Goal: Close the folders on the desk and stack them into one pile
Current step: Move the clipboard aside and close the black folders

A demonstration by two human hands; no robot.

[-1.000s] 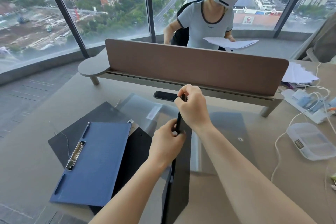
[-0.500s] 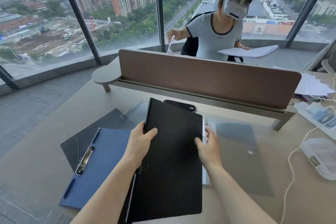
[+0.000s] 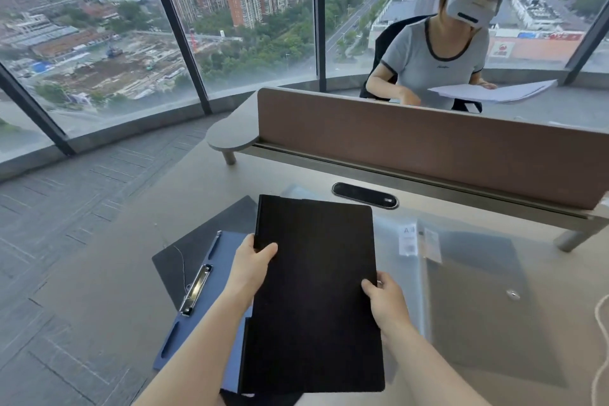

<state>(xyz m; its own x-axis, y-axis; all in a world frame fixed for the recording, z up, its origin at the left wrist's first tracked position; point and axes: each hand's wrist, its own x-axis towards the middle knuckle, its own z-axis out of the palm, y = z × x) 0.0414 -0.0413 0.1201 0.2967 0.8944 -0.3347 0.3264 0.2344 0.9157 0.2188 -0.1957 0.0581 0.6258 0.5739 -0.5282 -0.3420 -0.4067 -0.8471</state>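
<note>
Across the worktop I am leaving the open blue folder and the translucent folder lying flat, since both want closing. I am holding the closed black folder above them, level for stacking. My left hand is gripping its left edge and my right hand its right edge, steadying it.

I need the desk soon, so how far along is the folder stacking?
Done: the black folder is closed. In hand: the left hand and right hand grip its edges. Left: the blue clipboard folder on a dark folder lies open, the clear folder lies apart; no single pile yet.
</note>
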